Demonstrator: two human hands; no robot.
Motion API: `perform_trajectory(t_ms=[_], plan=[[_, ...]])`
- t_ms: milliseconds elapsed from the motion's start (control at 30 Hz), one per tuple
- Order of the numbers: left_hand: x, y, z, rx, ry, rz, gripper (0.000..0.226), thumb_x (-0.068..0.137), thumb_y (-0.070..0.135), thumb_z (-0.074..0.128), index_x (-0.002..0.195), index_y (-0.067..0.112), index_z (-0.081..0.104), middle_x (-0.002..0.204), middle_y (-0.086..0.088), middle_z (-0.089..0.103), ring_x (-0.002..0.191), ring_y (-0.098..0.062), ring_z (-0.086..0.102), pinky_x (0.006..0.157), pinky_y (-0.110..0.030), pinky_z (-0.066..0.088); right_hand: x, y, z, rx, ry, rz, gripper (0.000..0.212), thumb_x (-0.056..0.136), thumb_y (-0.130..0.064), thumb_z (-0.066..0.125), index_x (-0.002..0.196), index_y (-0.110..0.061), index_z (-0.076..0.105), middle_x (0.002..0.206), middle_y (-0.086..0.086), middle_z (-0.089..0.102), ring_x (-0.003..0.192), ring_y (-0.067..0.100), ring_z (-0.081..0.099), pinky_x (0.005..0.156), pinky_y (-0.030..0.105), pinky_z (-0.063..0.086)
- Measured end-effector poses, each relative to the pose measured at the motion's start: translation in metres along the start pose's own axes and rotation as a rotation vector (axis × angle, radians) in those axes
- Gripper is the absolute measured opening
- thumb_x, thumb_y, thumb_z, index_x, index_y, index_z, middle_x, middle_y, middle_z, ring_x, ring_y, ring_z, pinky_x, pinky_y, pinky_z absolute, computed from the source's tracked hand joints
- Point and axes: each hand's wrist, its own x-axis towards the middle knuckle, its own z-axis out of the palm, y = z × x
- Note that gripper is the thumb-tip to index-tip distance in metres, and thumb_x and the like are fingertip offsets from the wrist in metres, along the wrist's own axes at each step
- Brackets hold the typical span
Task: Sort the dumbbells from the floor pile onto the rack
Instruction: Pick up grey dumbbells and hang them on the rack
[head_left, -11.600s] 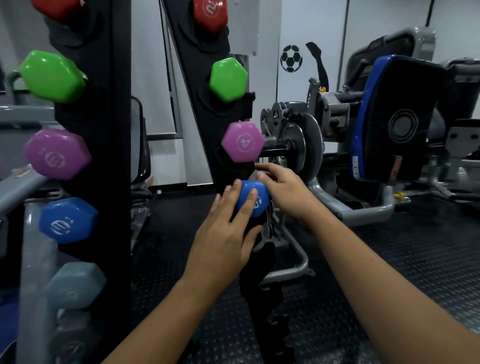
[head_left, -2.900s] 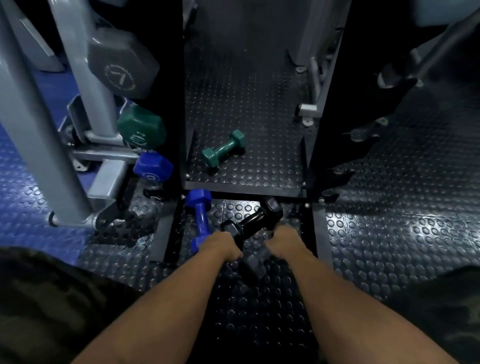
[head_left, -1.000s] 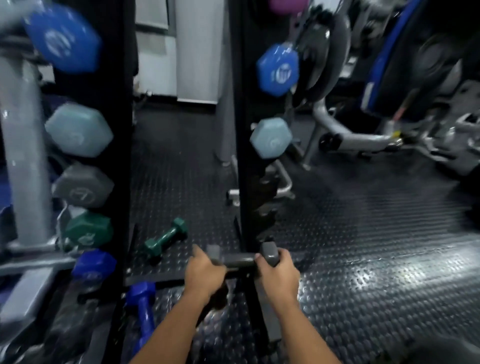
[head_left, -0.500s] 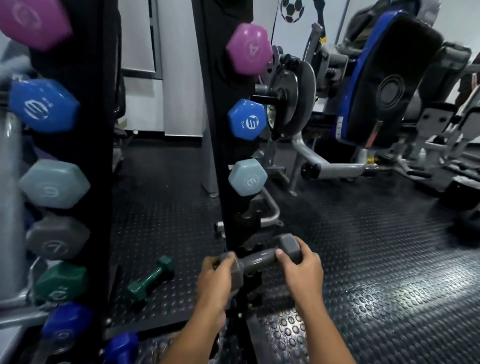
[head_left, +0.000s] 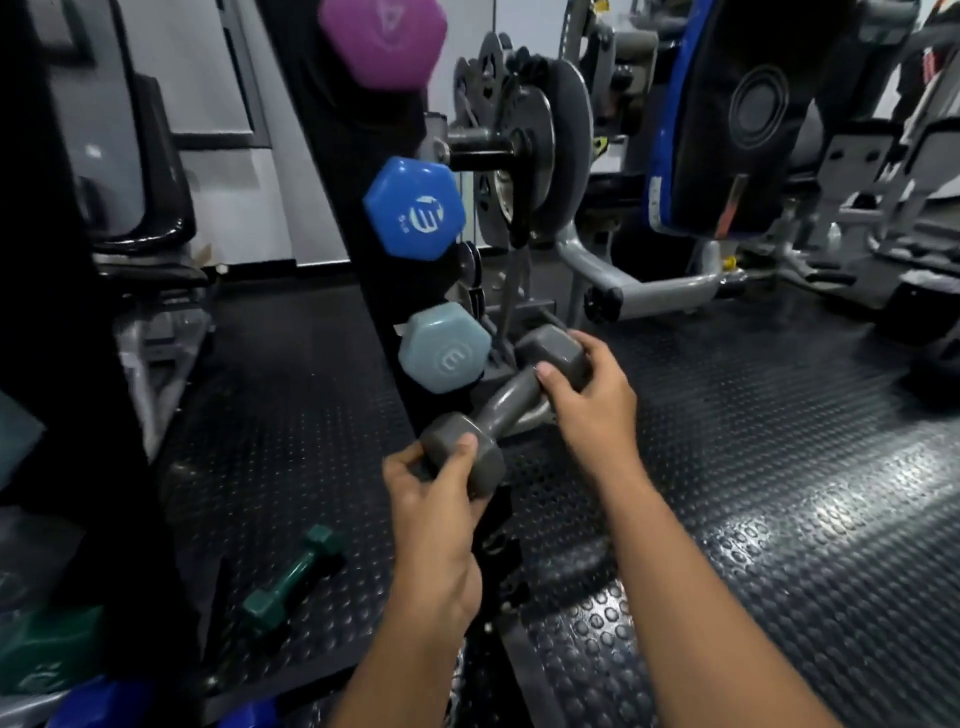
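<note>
While both hands (head_left: 587, 395) grip its ends, grey dumbbell (head_left: 506, 402) slants up-right.

The purple dumbbell (head_left: 383, 41) at the top of the rack has a big number 4 on its end, seen tipped over and a bit blurry. The blue dumbbell (head_left: 414, 209) under it has a white round logo on its end, with tiny white marks beside it that are too small to read. The light grey-blue dumbbell (head_left: 444, 347) below that has a pale round logo on its end. Nothing else can be read.
</note>
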Motion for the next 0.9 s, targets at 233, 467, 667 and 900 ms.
perform_trajectory(t_ms=[233,467,667,900], plan=[[0.006,-0.020,0.037,-0.137,0.101,-0.026,0.044,0.096,0.010,0.071,0.126,0.018,0.040,0.120,-0.003,0.060,0.107,-0.013,0.066,0.104,-0.049,0.054,0.070,0.021,0.029,-0.110,-0.283,-0.059,0.046,0.090,-0.035,0.077,0.133,-0.037,0.063,0.119,-0.011,0.072,0.112,0.010,0.066,0.103,0.039,0.055],[0.011,-0.029,0.049,-0.185,0.198,0.005,0.046,0.097,0.005,0.068,0.133,0.012,0.041,0.121,-0.010,0.064,0.103,-0.014,0.071,0.097,-0.043,0.059,0.087,0.028,0.068,-0.077,-0.338,-0.063,0.053,0.089,-0.038,0.081,0.139,-0.033,0.066,0.125,-0.004,0.074,0.122,0.012,0.064,0.110,0.036,0.049],[0.022,-0.029,0.046,-0.249,0.183,-0.039,0.039,0.098,0.006,0.066,0.131,0.003,0.046,0.118,-0.021,0.069,0.098,-0.022,0.077,0.088,-0.035,0.063,0.095,0.022,0.100,-0.094,-0.560,0.010,0.039,0.085,-0.045,0.077,0.124,-0.047,0.074,0.118,-0.013,0.077,0.116,0.004,0.068,0.105,0.037,0.054],[0.038,-0.027,0.018,0.391,0.077,0.038,0.031,0.100,0.040,0.063,0.106,0.019,0.041,0.106,-0.008,0.064,0.089,-0.017,0.073,0.085,-0.039,0.062,0.088,0.004,0.089,-0.159,-0.762,0.034,0.036,0.104,-0.007,0.060,0.081,-0.035,0.059,0.057,-0.033,0.063,0.055,-0.018,0.057,0.059,0.007,0.043]])
